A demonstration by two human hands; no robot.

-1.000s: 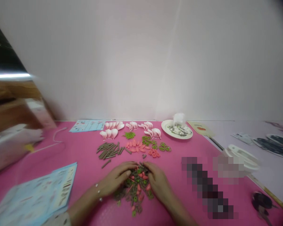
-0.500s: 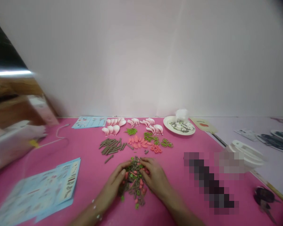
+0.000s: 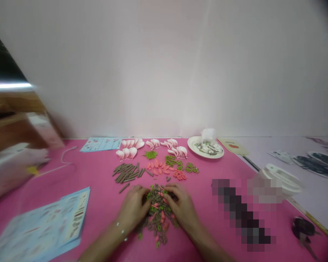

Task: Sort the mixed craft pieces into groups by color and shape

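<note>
A heap of small mixed pieces (image 3: 159, 214), brown, green and coral, lies on the pink table (image 3: 98, 182) right before me. My left hand (image 3: 132, 209) rests against the heap's left side, fingers curled on the pieces. On the right side sits my right hand (image 3: 180, 207), its fingers bent into the heap's top. Neither hand lifts anything clear of the heap. Behind it lie sorted groups: brown sticks (image 3: 127, 173), coral petals (image 3: 160, 168), green rings (image 3: 180, 165) and pale pink petals (image 3: 129, 149).
Blue instruction sheets lie at the front left (image 3: 43, 225) and at the back (image 3: 101, 144). A white plate (image 3: 205, 148) with scraps stands at the back right. White dishes (image 3: 282, 178) and a dark object (image 3: 303, 227) are on the right. Boxes (image 3: 13, 163) crowd the left edge.
Both hands have stayed on the heap, shifting slightly; my left hand has drawn in closer against the heap's left side. The view has wobbled a little.
</note>
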